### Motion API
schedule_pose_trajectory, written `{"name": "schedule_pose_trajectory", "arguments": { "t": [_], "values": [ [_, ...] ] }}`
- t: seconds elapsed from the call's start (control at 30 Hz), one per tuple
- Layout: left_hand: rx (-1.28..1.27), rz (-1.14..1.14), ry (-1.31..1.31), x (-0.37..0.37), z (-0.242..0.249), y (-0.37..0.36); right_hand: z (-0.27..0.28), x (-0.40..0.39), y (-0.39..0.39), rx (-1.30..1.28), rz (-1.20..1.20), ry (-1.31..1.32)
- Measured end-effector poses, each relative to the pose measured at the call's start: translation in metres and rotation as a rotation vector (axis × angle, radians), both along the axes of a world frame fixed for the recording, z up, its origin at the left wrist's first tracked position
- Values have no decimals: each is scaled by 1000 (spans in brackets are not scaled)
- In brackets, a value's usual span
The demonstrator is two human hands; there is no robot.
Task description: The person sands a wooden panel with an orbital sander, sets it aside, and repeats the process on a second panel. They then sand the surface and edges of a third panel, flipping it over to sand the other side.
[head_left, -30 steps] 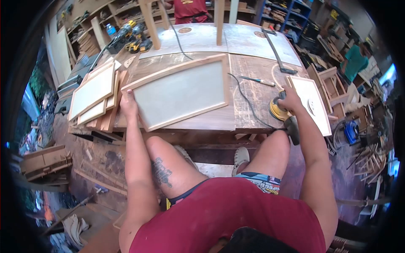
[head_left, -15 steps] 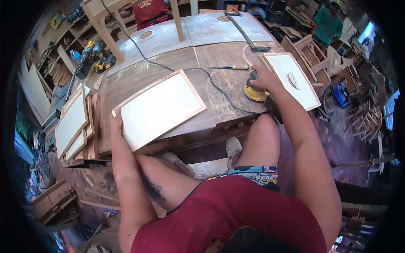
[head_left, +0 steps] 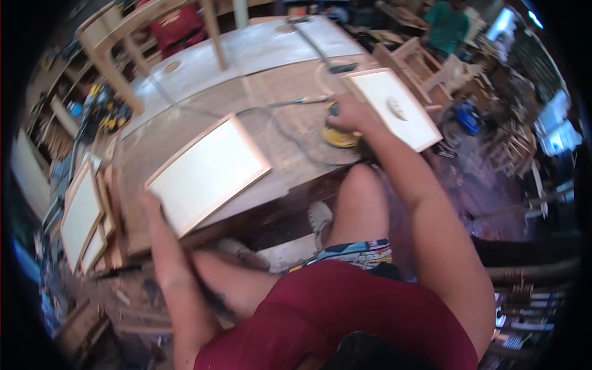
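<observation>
My left hand (head_left: 150,202) is at the left end of a white panel with a light wood frame (head_left: 209,172), its fingers closed around the frame edge, blurred by motion. The panel lies slanted on the wooden worktable (head_left: 145,148), its near corner at the front edge. My right hand (head_left: 353,115) grips the top of a yellow and black sander (head_left: 339,137), which stands on the table right of the panel. A dark cord (head_left: 287,131) runs from the sander over the table. Beyond the sander lies a thin tool with a pale handle (head_left: 311,99).
Another framed panel (head_left: 394,92) with a sanding disc (head_left: 396,109) on it lies at the right. More framed panels (head_left: 80,216) lean at the left. A clamp (head_left: 320,49) and a wooden chair-like frame (head_left: 111,37) are at the back. Two people stand beyond.
The view has swung to the right, so the whole scene sits further left and is blurred. My left hand appears slightly lower along the panel's edge. The sander keeps its place beside the panel.
</observation>
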State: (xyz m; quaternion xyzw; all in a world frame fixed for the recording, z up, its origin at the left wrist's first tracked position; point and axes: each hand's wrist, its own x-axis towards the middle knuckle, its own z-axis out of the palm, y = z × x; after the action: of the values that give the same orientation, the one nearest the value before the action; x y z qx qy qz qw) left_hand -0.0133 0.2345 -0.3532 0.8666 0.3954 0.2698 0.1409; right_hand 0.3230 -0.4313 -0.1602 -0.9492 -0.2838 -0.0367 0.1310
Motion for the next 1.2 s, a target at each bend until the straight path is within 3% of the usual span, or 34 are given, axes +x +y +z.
{"name": "schedule_pose_trajectory", "arguments": {
  "t": [0.07,0.1,0.13,0.23,0.43,0.63,0.73,0.77,0.83,0.9,1.0,1.1,1.2],
  "values": [
    [40,-83,-78,1,-8,5,15,-6,3,-68,-15,28],
    [-559,-54,-446,17,-7,11,21,-14,3,-73,-51,47],
    [-61,-96,-200,9,-4,-2,27,-17,1,-78,-60,49],
    [42,-148,-212,5,3,-3,29,-19,4,-91,-67,77],
    [-37,-67,-41,15,56,-43,35,-23,4,-88,-65,106],
    [-77,-82,-132,42,20,-9,32,-22,3,-80,-51,101],
    [-96,-112,-92,43,40,-26,35,-22,3,-72,-42,97],
    [-95,-111,-91,46,53,-44,36,-23,3,-79,-46,111],
    [72,-233,259,51,93,-107,37,-22,2,-78,-51,102],
    [-248,-562,123,59,69,-134,30,-23,2,-83,-41,110],
    [-275,-962,454,53,118,-230,22,-18,-1,-22,-12,15],
    [-334,-975,462,46,138,-291,-3,2,-1,71,3,29],
    [-214,-922,706,40,159,-327,22,-13,3,-33,-61,58]
  ]
}}
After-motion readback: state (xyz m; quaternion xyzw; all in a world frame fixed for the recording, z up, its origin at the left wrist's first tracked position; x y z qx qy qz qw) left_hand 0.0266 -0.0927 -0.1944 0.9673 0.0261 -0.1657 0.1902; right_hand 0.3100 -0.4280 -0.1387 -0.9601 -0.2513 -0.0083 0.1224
